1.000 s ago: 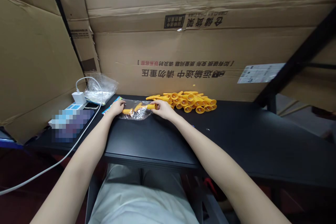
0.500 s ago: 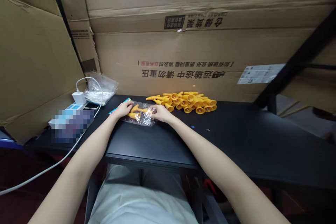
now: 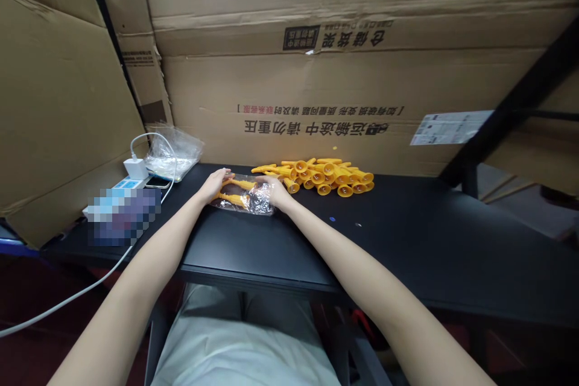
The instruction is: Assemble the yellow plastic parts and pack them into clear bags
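Observation:
A clear plastic bag (image 3: 259, 202) lies near the far side of the black table, with yellow-orange horn-shaped pieces (image 3: 237, 199) inside it. My left hand (image 3: 214, 185) is closed at the bag's left end. At the right end, my right hand (image 3: 277, 192) grips the plastic, its fingertips partly hidden. Just beyond my right hand is a pile of the same yellow horn-shaped pieces (image 3: 332, 176), their flared round ends mostly facing me.
Cardboard (image 3: 289, 78) stands upright behind the table (image 3: 407, 235). To the left are more clear bags (image 3: 174, 154), a white charger (image 3: 136, 167) with a cable, and a blurred-out object (image 3: 124, 217). A small blue bit (image 3: 332, 219) lies right of centre.
The bag has shifted slightly right and lies straighter, and its bright blue left edge no longer shows. My left hand has turned over that end; my right hand has moved a little right.

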The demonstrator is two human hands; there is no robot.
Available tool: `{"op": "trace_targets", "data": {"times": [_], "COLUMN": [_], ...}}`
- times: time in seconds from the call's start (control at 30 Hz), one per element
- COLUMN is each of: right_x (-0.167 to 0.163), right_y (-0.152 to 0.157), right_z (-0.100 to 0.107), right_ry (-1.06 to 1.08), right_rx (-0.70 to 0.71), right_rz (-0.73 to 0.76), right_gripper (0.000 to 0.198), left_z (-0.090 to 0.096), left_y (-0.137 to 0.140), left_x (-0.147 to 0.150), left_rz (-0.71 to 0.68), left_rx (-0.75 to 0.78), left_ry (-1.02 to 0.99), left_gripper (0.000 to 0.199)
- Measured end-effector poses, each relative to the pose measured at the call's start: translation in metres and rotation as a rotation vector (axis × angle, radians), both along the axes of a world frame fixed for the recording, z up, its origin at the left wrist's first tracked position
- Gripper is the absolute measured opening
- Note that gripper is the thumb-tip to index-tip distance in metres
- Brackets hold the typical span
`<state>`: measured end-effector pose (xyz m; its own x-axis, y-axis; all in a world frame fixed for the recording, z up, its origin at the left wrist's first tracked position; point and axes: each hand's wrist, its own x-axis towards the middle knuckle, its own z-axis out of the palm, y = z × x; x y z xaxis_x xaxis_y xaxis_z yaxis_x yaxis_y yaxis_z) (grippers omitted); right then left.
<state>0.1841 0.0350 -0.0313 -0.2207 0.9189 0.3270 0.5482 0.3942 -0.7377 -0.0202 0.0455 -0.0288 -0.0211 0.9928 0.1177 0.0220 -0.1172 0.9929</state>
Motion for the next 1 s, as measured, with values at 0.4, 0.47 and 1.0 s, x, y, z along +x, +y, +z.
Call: {"op": "trace_targets", "data": {"times": [0.4,0.47,1.0], "right_x": [0.005,0.005,-0.003], "right_y": [-0.015,-0.017,-0.029], "right_z": [0.015,0.016,0.018], "right_ry": [0.044,0.045,0.072], "right_rx": [-0.091,-0.206,-0.345], "right_rz": [0.293,0.414,0.662], "right_gripper": [0.019,0.023,0.027], "left_z": [0.006,0.008,0.001], "left_y": [-0.004,-0.005,0.001], "left_x": [-0.005,-0.004,-0.005], "left_rz": [-0.016,-0.016,0.068], "left_rx": [-0.055,-0.065,0.134], "left_ry": [0.064,0.055,0.642], "left_gripper": [0.036,0.035,0.039]}}
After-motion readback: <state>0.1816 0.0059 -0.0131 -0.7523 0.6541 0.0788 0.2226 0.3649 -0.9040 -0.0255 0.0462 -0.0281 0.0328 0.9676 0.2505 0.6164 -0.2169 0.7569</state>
